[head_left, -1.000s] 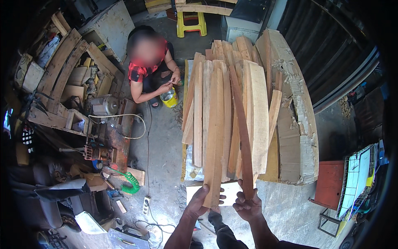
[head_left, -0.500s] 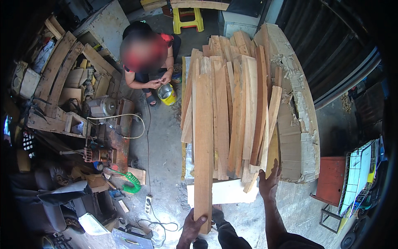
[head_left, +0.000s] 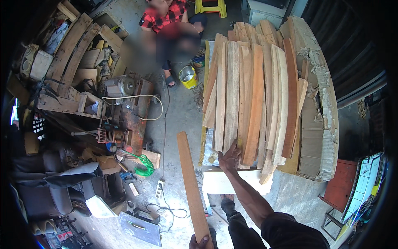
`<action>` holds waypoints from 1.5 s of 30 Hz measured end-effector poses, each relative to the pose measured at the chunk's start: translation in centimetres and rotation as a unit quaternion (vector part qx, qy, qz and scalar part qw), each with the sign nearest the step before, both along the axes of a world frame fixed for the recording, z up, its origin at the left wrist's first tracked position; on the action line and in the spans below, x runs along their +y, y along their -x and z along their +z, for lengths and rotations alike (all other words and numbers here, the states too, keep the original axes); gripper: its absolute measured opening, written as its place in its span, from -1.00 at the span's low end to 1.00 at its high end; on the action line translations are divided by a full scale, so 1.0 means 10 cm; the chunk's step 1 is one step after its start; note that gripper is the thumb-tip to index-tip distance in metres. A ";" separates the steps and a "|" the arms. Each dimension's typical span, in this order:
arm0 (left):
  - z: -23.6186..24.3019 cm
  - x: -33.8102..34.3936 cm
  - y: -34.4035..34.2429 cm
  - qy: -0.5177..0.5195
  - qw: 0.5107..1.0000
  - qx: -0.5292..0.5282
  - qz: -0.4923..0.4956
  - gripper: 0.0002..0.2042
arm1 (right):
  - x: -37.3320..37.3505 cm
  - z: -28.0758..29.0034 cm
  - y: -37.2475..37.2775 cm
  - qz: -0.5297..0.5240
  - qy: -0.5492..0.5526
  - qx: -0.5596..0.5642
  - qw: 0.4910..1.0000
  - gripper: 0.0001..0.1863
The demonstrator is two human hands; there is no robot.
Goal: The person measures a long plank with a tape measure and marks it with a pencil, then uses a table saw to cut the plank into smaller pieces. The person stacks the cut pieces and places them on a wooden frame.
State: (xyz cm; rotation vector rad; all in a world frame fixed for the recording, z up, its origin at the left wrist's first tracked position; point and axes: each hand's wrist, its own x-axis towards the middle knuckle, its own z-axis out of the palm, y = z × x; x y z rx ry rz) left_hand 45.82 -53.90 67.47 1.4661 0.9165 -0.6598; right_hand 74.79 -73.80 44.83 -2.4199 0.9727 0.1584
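Observation:
A long wooden plank (head_left: 192, 184) points up and away to the left of the stack, its near end gripped by my left hand (head_left: 200, 242), with the thumb on top. My right hand (head_left: 230, 158) reaches to the near ends of a stack of wooden boards (head_left: 256, 103), fingers apart. It lies at or just short of the end of a pale grey board (head_left: 231, 99); whether it touches is unclear. A white flat sheet (head_left: 215, 182) shows beneath my right forearm.
A person in a red checked shirt (head_left: 176, 12) sits ahead on the left, near a yellow bucket (head_left: 188, 77). Torn cardboard (head_left: 317, 137) lines the stack's right side. To the left are a rusty compressor (head_left: 139, 108), a green coiled hose (head_left: 145, 166) and a power strip (head_left: 159, 189).
My left hand has drawn the plank off the stack, down and to the left. My right hand has moved left to the board ends. The view has shifted, and the seated person has straightened.

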 end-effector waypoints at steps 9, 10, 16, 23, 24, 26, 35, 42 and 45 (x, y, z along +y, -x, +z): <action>-0.34 -0.07 0.27 0.042 0.990 -0.028 0.129 -0.47 | -0.27 -0.11 -0.13 -0.002 -0.042 0.044 0.998 0.06; -0.34 -0.07 0.28 0.041 0.990 -0.022 0.130 -0.48 | -0.36 -0.15 -0.26 -0.028 -0.058 0.058 0.996 0.05; -0.21 0.13 0.08 0.039 0.994 0.025 0.094 -0.39 | -0.24 -0.07 -0.57 -0.038 -0.031 0.038 0.998 -0.05; -0.50 0.36 0.43 0.037 0.988 0.034 0.146 -0.41 | -0.02 0.89 0.09 0.031 -0.270 -0.233 0.934 -0.07; -0.56 0.38 0.54 0.036 0.984 0.040 0.169 -0.40 | 0.15 1.25 0.28 0.037 -0.314 -0.249 0.916 -0.08; -0.71 0.39 0.68 0.040 0.983 0.031 0.179 -0.37 | 0.20 1.64 0.76 0.025 -0.371 -0.227 0.900 -0.08; -1.28 0.69 1.54 0.088 0.958 0.119 0.244 -0.27 | 1.00 1.60 2.70 0.060 -0.556 -0.011 0.829 -0.29; -1.62 0.87 2.15 0.143 0.969 0.091 0.179 -0.12 | 1.80 0.59 3.57 0.099 -0.504 0.198 0.835 -0.50; -1.52 0.86 2.04 0.288 0.901 0.053 0.321 -0.10 | 1.91 0.54 3.72 0.229 -0.319 0.274 0.878 -0.56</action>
